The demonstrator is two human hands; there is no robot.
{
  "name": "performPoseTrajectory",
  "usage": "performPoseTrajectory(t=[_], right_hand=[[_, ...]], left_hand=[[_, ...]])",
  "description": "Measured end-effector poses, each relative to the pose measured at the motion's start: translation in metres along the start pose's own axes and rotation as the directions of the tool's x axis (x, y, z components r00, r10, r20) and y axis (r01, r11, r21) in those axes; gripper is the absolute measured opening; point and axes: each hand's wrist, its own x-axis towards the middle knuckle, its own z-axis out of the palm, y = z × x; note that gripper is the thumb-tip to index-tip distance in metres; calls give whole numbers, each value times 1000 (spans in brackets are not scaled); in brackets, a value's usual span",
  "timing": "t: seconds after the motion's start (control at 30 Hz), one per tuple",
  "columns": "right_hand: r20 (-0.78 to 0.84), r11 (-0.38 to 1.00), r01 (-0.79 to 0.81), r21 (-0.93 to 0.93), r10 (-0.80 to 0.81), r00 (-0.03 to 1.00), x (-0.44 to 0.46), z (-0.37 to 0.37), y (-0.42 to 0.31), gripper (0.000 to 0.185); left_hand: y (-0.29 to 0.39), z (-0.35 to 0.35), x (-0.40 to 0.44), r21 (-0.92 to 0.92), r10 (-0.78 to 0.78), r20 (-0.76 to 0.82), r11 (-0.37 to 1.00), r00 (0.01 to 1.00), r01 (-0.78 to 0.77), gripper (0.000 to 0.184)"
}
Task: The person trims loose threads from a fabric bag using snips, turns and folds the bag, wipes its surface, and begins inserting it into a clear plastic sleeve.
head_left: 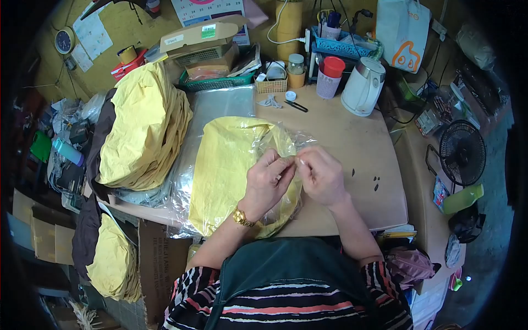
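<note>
A yellow fabric piece (223, 170) lies on the table inside a clear plastic bag (184, 201), in front of the body. Over its right part, my left hand (268, 180) is closed, its fingertips pinching the bag's crumpled edge. Touching it at the fingertips is my right hand (320, 173), also closed in a pinch at the same spot; what lies between its fingers is too small to make out. Flat clear plastic bags (220, 102) lie beneath and behind the yellow piece. A large stack of yellow fabric (143, 126) stands to the left.
Black snips (296, 105) and a small white lid (290, 96) lie behind my hands. A white kettle (363, 87) and a red-lidded cup (330, 77) stand at the back right, near a black fan (462, 152). A green basket (217, 82) holds boxes at the back.
</note>
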Motion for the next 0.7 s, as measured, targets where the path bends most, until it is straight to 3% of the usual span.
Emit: performPoseTrajectory(t=[0.07,0.1,0.17,0.2,0.27,0.4,0.5,0.57,0.6,0.67,0.7], right_hand=[[107,872,-410,268,396,912,-3,1,4,8],[107,872,-409,270,395,912,-3,4,4,8],[194,481,-567,669,623,758,-5,11,2,8],[195,481,-566,669,622,759,-4,8,2,8],[149,799,-427,424,404,903,-5,-2,2,15],[187,741,-436,510,400,897,-13,-8,4,23],[194,827,-400,395,351,916,-10,-17,-2,14],[132,906,-359,223,337,932,-9,-17,-7,7],[131,906,-359,223,337,932,-11,-16,-5,7],[439,595,-640,486,468,767,-17,-14,6,7],[439,593,-641,487,469,767,-19,-14,13,7]], left_hand=[[-1,2,-6,-64,36,-17,997,999,-37,19],[0,2,-6,-61,36,-17,997,999,-37,19],[1,2,-7,-102,-2,-13,995,1000,0,19],[0,2,-7,-101,-2,-15,995,1000,1,19],[-3,2,-8,-149,-28,-4,989,1000,27,14],[5,-4,-4,-158,-30,37,987,999,35,13],[9,-2,-8,-226,-42,76,972,996,58,17],[4,3,-9,-250,-62,25,966,998,66,26],[0,5,-10,-250,-61,25,966,998,65,26],[-7,6,-12,-264,-66,23,962,998,69,33],[-7,4,-12,-263,-66,25,962,997,70,33]])
